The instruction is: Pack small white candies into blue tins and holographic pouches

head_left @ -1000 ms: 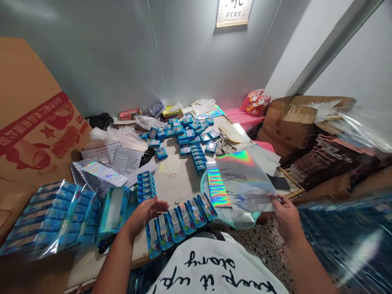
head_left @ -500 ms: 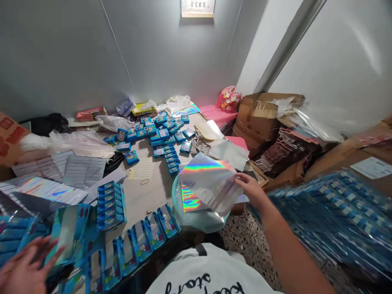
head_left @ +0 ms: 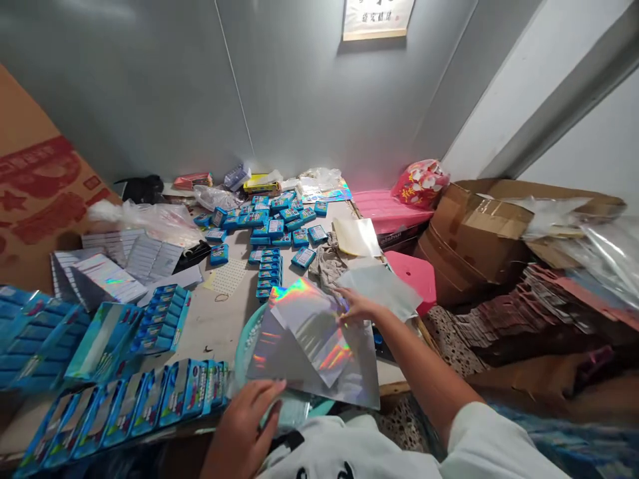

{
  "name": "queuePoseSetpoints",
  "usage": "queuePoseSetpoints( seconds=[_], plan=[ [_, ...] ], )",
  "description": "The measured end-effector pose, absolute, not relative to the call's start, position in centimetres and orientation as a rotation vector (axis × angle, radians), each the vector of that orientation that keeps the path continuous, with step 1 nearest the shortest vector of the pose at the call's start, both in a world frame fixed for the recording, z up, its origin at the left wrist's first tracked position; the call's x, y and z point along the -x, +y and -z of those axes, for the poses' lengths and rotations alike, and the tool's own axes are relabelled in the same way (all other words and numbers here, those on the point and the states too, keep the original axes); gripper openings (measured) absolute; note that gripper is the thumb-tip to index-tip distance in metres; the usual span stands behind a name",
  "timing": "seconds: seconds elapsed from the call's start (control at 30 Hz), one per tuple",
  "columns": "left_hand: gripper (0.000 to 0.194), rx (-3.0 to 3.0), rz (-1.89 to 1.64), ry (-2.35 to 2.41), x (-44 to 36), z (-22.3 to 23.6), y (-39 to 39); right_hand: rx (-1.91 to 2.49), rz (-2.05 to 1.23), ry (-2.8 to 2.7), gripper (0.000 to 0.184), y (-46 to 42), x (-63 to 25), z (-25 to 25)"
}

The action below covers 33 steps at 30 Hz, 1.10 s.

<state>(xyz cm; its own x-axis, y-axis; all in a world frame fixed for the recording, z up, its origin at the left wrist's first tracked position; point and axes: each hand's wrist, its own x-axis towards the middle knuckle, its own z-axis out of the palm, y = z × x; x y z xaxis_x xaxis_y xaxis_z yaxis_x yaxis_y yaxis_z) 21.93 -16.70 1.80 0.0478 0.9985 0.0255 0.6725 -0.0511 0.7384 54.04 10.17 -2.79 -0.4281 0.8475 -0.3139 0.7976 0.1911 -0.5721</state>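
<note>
Silvery holographic sheets [head_left: 299, 372] lie across a turquoise basin [head_left: 240, 352], covering most of its opening. A smaller shiny sheet [head_left: 314, 332] rests on top at a slant. My right hand [head_left: 357, 307] touches the upper right edge of this sheet, fingers apart. Near the basin's front left edge is my left hand [head_left: 249, 416], thumb and fingers apart and holding nothing I can see. Beside it, clear plastic [head_left: 294, 409] shows inside the basin. To the left runs a row of blue printed packs [head_left: 134, 406] along the table's front edge.
Loose small blue boxes [head_left: 269, 226] are heaped at the back, with a short stack [head_left: 269, 273] before them. Filled blue trays [head_left: 162, 319] stand left. A pink stool [head_left: 412, 276], cardboard box [head_left: 464, 233] and frosted sheet [head_left: 379, 289] are on the right.
The view has turned left. My left hand has moved from the blue packs at far left to the basin. My right hand has loosened its pinch, and the shiny sheets lie flatter over the basin.
</note>
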Motion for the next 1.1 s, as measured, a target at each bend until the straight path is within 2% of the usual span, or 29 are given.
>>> queuePoseSetpoints(
  seconds=[0.07, 0.2, 0.3, 0.4, 0.47, 0.53, 0.6, 0.73, 0.97, 1.03, 1.1],
  plan=[
    [0.046, -1.865, -0.596, 1.694, -25.9, -0.8, -14.0, 1.604, -1.186, -2.453, 0.098, 11.9, -53.4, 2.7],
    [0.052, -1.751, -0.443, 1.738, -29.3, 1.0, -11.8, 1.587, -1.283, -2.556, 0.052, 13.7, -53.2, 1.3],
    [0.046, -1.620, -0.545, 1.723, -29.4, 2.2, -12.8, 1.514, -1.324, -2.576, 0.034, 12.9, -54.4, -1.3],
    [0.040, -1.496, -0.807, 1.747, -28.8, 3.4, -13.9, 1.235, -1.598, -2.428, 0.027, 10.8, -56.6, -4.8],
    [0.042, -1.409, -0.917, 1.784, -28.5, 4.1, -14.2, 1.049, -1.763, -2.220, 0.031, 9.7, -58.3, -7.3],
    [0.045, -1.397, -0.865, 1.826, -28.3, 4.6, -14.2, 1.015, -1.726, -2.041, 0.033, 9.3, -60.1, -9.3],
    [0.044, -1.501, -0.653, 1.910, -28.3, 4.9, -14.2, 1.090, -1.538, -1.868, 0.033, 10.0, -61.8, -10.0],
    [0.046, -1.684, -0.179, 2.130, -28.8, 5.4, -15.1, 1.300, -1.204, -1.511, 0.033, 13.3, -64.4, -7.0],
    [0.069, -1.753, -0.120, 2.035, -28.5, 6.9, -17.9, 1.758, -1.327, -1.067, 0.029, 15.3, -68.4, 2.9],
    [0.064, -1.770, -0.167, 2.006, -28.2, 6.9, -18.5, 1.805, -1.323, -1.082, 0.027, 14.5, -69.0, 4.7],
    [0.048, -1.755, -0.227, 1.951, -28.0, 6.5, -19.0, 1.827, -1.271, -1.116, 0.030, 13.7, -69.0, 5.9]
  ],
)
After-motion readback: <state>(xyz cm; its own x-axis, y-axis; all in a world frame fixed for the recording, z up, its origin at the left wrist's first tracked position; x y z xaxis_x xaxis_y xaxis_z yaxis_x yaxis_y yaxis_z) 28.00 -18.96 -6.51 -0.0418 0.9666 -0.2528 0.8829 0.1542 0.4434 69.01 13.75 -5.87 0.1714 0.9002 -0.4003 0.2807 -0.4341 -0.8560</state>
